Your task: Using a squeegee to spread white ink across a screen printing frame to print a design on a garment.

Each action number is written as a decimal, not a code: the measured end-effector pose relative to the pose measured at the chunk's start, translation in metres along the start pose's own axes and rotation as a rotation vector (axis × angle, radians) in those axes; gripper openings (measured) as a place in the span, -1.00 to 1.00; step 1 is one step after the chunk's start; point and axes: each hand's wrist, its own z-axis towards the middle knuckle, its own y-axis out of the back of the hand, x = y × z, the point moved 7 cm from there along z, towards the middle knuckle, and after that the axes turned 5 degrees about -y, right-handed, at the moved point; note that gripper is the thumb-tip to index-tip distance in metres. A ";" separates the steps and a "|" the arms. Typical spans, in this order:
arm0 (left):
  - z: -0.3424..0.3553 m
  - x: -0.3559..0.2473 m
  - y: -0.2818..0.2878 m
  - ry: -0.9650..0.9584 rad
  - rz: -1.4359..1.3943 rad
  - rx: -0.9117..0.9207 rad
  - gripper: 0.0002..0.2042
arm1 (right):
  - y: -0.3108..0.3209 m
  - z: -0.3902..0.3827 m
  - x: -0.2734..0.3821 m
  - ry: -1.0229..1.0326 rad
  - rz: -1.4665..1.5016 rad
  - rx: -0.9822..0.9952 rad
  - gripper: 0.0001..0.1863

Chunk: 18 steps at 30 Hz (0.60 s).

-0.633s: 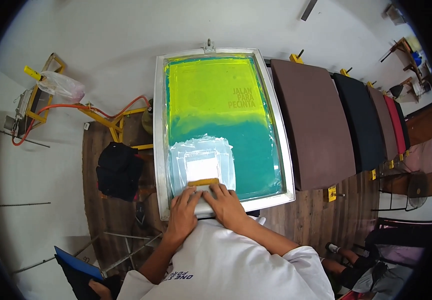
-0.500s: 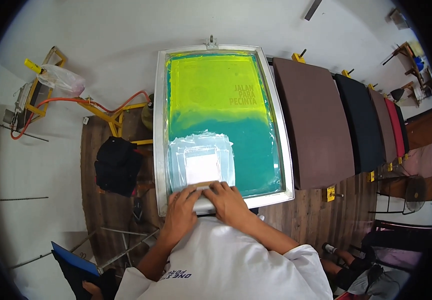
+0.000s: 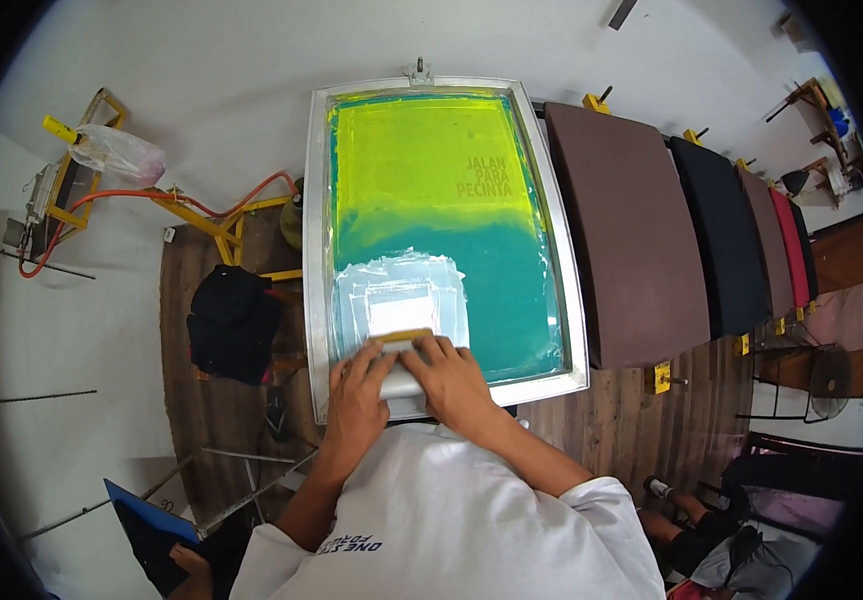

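A silver-framed printing screen lies in front of me, its mesh yellow-green at the far end and teal nearer. Smeared white ink covers the near left of the mesh, brightest in a small rectangle. Both my hands grip one squeegee with a grey body and a tan edge. On its left end, my left hand is closed with fingers bent over it. My right hand is closed on the right end. The squeegee's lower edge meets the white patch; my fingers partly hide it.
To the right stand padded boards in a row, a brown one nearest, then a black one. Dark cloth is piled at left. An orange hose runs to the left wall. Other people's limbs show at both lower corners.
Both hands have pushed the squeegee away from my body over the white patch, covering more of the bright rectangle. The whole view has shifted slightly.
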 end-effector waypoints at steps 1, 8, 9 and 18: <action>0.003 0.002 -0.003 -0.007 0.018 -0.002 -0.37 | -0.004 0.002 -0.003 -0.002 -0.039 -0.063 -0.50; -0.023 -0.004 -0.012 0.052 -0.064 0.167 -0.38 | -0.012 -0.018 -0.001 0.035 -0.085 -0.006 -0.48; -0.022 -0.005 -0.011 0.069 -0.074 0.209 -0.38 | -0.010 -0.017 -0.001 0.036 -0.076 0.083 -0.48; -0.014 0.000 -0.020 0.007 0.031 0.157 -0.36 | -0.022 -0.017 -0.004 0.068 -0.152 -0.075 -0.52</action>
